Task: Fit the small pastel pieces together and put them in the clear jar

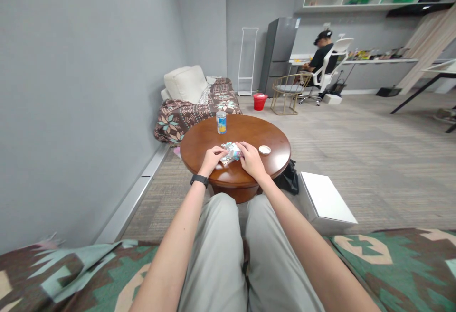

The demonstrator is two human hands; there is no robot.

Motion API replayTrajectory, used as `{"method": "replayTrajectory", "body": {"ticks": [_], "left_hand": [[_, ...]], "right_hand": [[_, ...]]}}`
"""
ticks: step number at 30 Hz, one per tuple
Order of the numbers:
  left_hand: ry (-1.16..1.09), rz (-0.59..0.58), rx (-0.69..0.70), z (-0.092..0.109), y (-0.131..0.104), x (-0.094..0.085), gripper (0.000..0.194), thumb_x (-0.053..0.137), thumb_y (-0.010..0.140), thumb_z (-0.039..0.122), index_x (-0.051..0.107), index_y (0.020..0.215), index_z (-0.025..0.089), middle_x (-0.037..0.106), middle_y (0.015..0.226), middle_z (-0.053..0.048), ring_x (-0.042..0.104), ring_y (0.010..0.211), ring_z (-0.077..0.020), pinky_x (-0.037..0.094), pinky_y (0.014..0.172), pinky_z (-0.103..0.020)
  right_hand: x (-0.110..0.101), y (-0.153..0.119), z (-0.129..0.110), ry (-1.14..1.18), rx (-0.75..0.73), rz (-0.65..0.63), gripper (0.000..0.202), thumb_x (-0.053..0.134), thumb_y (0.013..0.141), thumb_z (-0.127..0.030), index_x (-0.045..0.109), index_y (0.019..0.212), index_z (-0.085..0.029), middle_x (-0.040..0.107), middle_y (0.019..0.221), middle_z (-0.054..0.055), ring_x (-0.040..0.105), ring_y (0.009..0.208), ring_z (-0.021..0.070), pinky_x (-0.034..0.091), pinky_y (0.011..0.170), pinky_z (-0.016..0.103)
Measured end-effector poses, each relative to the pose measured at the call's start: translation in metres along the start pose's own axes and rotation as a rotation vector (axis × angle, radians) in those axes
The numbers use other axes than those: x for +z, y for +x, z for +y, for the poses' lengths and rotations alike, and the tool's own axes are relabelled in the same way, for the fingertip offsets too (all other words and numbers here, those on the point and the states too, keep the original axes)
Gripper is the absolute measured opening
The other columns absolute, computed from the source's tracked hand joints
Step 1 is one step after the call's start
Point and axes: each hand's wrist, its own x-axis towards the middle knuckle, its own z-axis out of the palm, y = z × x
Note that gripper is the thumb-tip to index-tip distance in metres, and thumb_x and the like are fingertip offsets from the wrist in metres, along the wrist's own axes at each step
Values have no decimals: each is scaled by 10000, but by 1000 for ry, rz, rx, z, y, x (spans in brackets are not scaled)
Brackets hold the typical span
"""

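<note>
On the round wooden table (199, 136), a small clear container with a coloured label (233, 151) lies tilted on its side between my hands. My right hand (250, 157) wraps round its right end. My left hand (214, 156), with a dark band on the wrist, has its fingers closed at the left end. Small pale jigsaw pieces (225, 161) lie loose under and around the container. Too little detail shows to tell whether single pieces are between my fingers. To the right of my right hand rests a round white lid (264, 150).
A blue and yellow can (221, 123) stands upright at the table's back left. On the floor at the right are a white box (326, 198) and a black bag (290, 179). Further back are a red bucket (260, 101), a gold-framed chair (287, 94) and a seated person (320, 55).
</note>
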Motion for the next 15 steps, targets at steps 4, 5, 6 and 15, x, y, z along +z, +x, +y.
{"method": "replayTrajectory", "body": {"ticks": [4, 5, 6, 15], "left_hand": [[12, 39, 7, 1, 0, 2, 48, 588, 735, 219, 592, 751, 175, 590, 717, 5, 533, 687, -139, 427, 684, -262], [44, 30, 9, 2, 1, 2, 28, 559, 708, 164, 553, 731, 179, 553, 692, 20, 508, 666, -129, 412, 664, -250], [87, 12, 8, 2, 1, 3, 77, 534, 674, 119, 518, 713, 184, 520, 674, 31, 489, 652, -123, 399, 652, -243], [540, -241, 112, 4, -2, 14, 131, 530, 645, 87, 546, 707, 201, 556, 693, 0, 496, 648, -163, 392, 658, -284]], "right_hand": [[1, 1, 2, 47, 41, 34, 613, 461, 803, -55, 424, 1403, -175, 514, 1352, 150, 469, 1274, 279, 396, 1078, 475], [1, 1, 4, 68, 59, 49, 611, 471, 810, -70, 411, 1409, -174, 511, 1353, 152, 471, 1271, 280, 396, 1079, 471], [2, 1, 5, 94, 83, 70, 608, 484, 818, -90, 396, 1414, -171, 509, 1351, 155, 472, 1270, 279, 395, 1080, 466], [14, 2, 26, 338, 396, 232, 566, 551, 856, -282, 358, 1369, -141, 542, 1278, 182, 536, 1175, 267, 431, 1016, 459]]}}
